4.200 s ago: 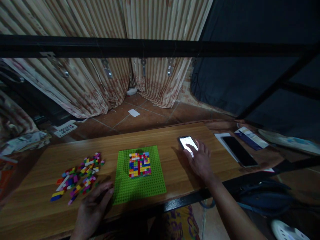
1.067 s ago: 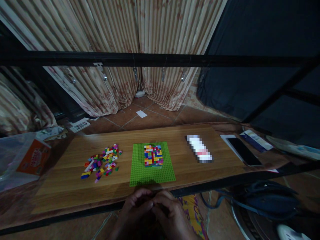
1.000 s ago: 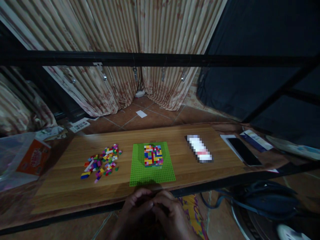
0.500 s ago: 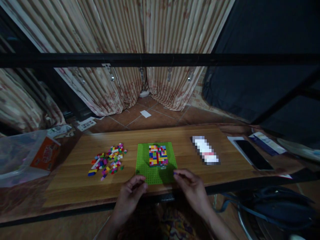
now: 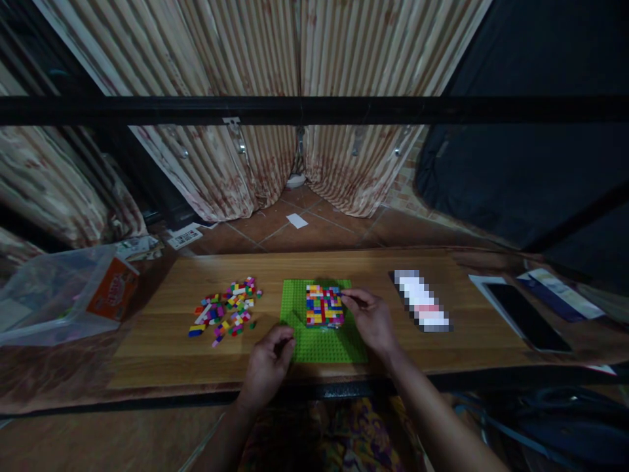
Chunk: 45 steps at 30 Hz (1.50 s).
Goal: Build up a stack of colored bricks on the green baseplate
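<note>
A low block of many-coloured building bricks (image 5: 324, 306) stands on a green studded baseplate (image 5: 324, 351). My right hand (image 5: 376, 322) is at the block's right side, thumb and forefinger pinched at its upper right edge. A small brick seems to be in that pinch, mostly covered by the fingertips. Over the baseplate's front left edge is my left hand (image 5: 269, 360), its fingers curled toward the thumb. Whatever it may hold is hidden. Left of the baseplate, loose bricks (image 5: 242, 299) lie in a scattered heap.
The wooden board (image 5: 162, 354) carries all this, with a pixelated phone-like object (image 5: 421, 300) to the right. Farther right lies a dark phone (image 5: 528, 316) on white paper. A clear plastic box (image 5: 59, 288) with an orange label stands left. Striped curtains (image 5: 221, 59) hang behind a dark bar (image 5: 314, 110).
My right hand has moved forward from the baseplate's front right to the brick block's right edge. My left hand stays near the front left. The view has shifted, moving the scene rightward.
</note>
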Motion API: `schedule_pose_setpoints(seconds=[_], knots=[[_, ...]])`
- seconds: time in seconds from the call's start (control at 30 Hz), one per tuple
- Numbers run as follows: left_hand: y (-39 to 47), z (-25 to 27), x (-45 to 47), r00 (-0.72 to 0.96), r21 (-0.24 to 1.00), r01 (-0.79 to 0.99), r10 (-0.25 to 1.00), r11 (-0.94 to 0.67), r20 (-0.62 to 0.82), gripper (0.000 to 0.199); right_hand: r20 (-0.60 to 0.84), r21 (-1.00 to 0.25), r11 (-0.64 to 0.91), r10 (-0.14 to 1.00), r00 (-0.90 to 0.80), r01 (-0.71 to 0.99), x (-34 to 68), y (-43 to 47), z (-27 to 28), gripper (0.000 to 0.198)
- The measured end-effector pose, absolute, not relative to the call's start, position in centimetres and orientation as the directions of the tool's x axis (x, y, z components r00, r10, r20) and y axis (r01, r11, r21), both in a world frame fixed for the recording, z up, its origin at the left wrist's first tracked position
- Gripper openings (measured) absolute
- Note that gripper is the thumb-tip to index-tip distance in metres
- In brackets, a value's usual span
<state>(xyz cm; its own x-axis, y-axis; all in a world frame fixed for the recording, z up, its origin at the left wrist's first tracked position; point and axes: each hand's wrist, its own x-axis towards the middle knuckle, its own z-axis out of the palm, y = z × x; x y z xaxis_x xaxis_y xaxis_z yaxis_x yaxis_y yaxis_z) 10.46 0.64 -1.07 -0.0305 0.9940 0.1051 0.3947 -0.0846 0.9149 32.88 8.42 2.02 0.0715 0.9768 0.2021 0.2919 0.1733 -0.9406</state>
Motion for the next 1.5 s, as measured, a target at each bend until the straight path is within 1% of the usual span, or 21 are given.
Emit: schedule_pose_setpoints(seconds=[0.2,0.33,0.47,0.6,0.83,1.17,1.27,1.5], knots=[[0.5,-1.1,10.4,-0.018,0.903,0.415,0.992,-0.108,0.127,0.014,0.284,-0.887,0.262,0.959,0.002,0.381,31.1,10.8,2.4,0.02],[0.5,-1.1,10.4,-0.009,0.901,0.42,0.992,-0.111,0.127,0.013,0.296,-0.863,0.28,0.955,-0.027,0.421,30.4,11.6,2.5,0.02],[0.5,-1.0,10.4,-0.001,0.891,0.44,0.992,-0.114,0.127,0.013,0.267,-0.866,0.253,0.963,-0.029,0.432,30.0,11.9,2.2,0.019],[0.5,-0.7,10.4,0.003,0.894,0.434,0.993,-0.111,0.122,0.013,0.234,-0.893,0.227,0.972,-0.031,0.389,29.8,12.1,1.8,0.018],[0.5,-0.7,10.4,0.001,0.892,0.438,0.992,-0.117,0.129,0.013,0.098,-0.927,0.112,0.994,-0.055,0.359,30.0,12.6,1.4,0.021],[0.4,-0.9,10.5,-0.019,0.897,0.431,0.993,-0.1,0.119,0.014,-0.015,-0.925,0.022,0.995,-0.094,0.38,30.0,13.1,2.0,0.018],[0.4,-0.7,10.5,-0.016,0.896,0.433,0.993,-0.101,0.119,0.013,-0.023,-0.919,0.016,0.995,-0.093,0.393,30.0,13.1,2.1,0.019],[0.3,-0.3,10.6,-0.008,0.906,0.412,0.993,-0.1,0.114,0.012,0.036,-0.916,0.07,0.995,-0.093,0.396,30.1,13.0,2.0,0.024]])
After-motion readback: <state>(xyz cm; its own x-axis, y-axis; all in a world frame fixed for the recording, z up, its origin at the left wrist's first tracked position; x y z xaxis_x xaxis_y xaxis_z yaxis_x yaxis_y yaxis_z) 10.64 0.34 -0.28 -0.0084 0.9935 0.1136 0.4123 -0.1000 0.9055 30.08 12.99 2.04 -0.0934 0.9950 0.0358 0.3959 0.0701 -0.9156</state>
